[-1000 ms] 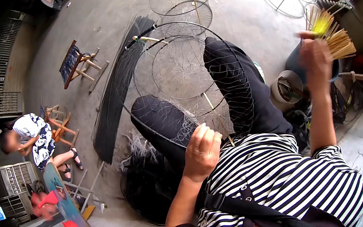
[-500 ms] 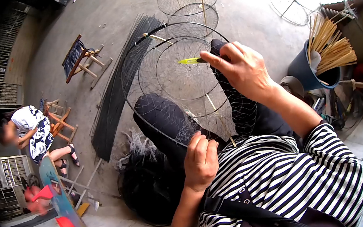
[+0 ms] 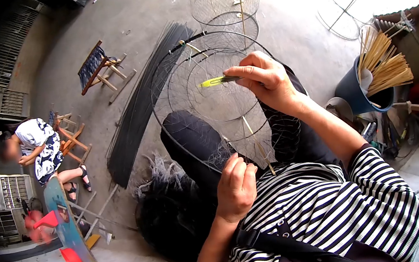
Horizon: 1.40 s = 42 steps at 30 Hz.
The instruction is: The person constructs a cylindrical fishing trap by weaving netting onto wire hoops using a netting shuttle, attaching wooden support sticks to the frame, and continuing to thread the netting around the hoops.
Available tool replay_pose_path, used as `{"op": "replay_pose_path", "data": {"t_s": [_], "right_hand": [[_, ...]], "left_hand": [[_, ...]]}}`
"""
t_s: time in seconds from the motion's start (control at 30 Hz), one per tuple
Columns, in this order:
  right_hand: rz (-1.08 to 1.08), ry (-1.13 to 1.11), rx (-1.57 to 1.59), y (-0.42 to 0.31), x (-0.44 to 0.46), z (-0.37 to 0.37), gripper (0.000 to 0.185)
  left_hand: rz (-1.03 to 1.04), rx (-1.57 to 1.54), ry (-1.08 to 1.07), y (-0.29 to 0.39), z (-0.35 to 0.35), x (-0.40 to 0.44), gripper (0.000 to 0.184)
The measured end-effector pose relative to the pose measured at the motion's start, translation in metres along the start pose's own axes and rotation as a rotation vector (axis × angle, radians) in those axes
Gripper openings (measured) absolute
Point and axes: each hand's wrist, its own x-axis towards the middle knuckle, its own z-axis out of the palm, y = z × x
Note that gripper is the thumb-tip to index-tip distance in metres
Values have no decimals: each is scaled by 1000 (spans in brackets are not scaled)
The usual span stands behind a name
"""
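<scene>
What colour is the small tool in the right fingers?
The tool is bright yellow with a dark end; see the head view.

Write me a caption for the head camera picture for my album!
The right hand holds a yellow tool over a hooped net, the left hand at its edge.

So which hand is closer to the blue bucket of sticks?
Right. The right hand, holding a yellow tool, is left of the bucket in the picture, apart from it; the left hand is farther off, by the net.

workshop: hooped net (image 3: 216, 103), bucketed sticks (image 3: 385, 67)
</scene>
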Motion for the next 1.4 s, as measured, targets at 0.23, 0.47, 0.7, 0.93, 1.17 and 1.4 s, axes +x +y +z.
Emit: {"op": "replay_pose_path", "data": {"t_s": [0.23,0.47,0.7,0.93,1.17,1.4], "right_hand": [[-72,-125,150,-38,46,26,50],[-93,104,245,-39,50,-46,25],[-334,-371,-321,-14,11,-31,60],[256,-155,381,-55,5,-29,23],[327,147,1109,-45,-62,-166,33],[610,251,171,15,-56,-132,31]], "left_hand": [[89,-45,-24,7,4,16,15],[89,163,24,-2,-21,18,12],[166,293,2,6,-38,32,10],[83,374,99,5,-45,37,10],[246,58,-226,-7,9,84,8],[96,-29,-135,-1,5,44,14]]}}
